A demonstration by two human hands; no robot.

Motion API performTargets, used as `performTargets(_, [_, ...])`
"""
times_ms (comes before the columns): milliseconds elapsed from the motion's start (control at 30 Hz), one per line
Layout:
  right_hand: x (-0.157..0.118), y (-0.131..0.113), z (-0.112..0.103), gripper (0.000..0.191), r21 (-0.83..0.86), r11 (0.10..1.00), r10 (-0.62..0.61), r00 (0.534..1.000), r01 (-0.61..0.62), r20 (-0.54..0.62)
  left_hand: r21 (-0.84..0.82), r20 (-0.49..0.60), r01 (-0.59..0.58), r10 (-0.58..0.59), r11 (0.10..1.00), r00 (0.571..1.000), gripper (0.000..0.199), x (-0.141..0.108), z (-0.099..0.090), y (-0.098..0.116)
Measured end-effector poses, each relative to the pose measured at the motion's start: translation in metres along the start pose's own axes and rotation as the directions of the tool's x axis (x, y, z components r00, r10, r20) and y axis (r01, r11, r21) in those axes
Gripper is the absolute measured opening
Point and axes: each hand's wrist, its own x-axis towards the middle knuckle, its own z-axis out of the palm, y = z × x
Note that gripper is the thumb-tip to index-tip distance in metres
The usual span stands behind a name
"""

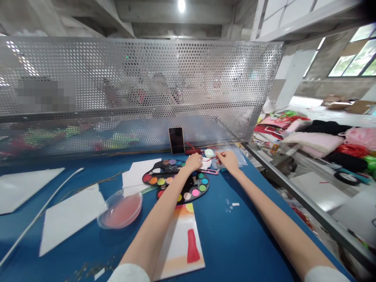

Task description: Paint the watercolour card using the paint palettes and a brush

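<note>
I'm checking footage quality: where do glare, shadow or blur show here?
Head view: the ceiling lamp flares white; head view: daylight bleaches the windows at right; head view: a soft shadow darkens the blue table beside the right forearm; head view: the perforated screen makes what lies behind it indistinct, with pixelated patches.

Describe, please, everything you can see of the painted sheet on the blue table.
The painted sheet looks like white paper or thin board and lies flat on the blue table, just this side of the black paint palette. Its far edge is orange and yellow; a pale orange band runs along its near edge. At right is a red shape, wider at the near end. The left forearm hides the sheet's left part; whether they touch, I cannot tell.
</note>
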Motion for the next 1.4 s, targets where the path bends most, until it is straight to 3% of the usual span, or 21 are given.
performTargets(300, [-0.001,-0.001,-0.007,0.025,0.006,0.999,-0.04,0.999,0.04,-0.026,0.007,0.026,0.02,-0.02,1.0,0.999,0.042,0.0,-0.004,0.003])
performTargets(500, [0.004,-0.01,-0.013,0.023,0.119,0.985,-0.129,0.992,0.127,0.012,-0.002,0.021,0.032,-0.032,0.999,0.999,0.042,-0.001,-0.004,0.004])
performTargets(767, [0.012,-0.001,0.001,0.024,0.221,0.967,-0.146,0.988,0.13,0.056,-0.018,0.016,0.034,-0.034,0.999,0.999,0.041,0.0,-0.005,0.004])
performTargets(1000, [0.007,0.004,0.002,0.025,0.121,0.972,-0.21,0.977,0.204,0.043,-0.026,0.019,0.034,-0.033,0.999,0.999,0.042,0.002,-0.004,0.003])
performTargets(1400, [-0.007,-0.02,-0.014,0.021,-0.057,0.911,-0.399,0.909,0.408,0.122,-0.011,0.009,0.05,-0.05,0.999,0.999,0.042,0.001,-0.004,0.005])
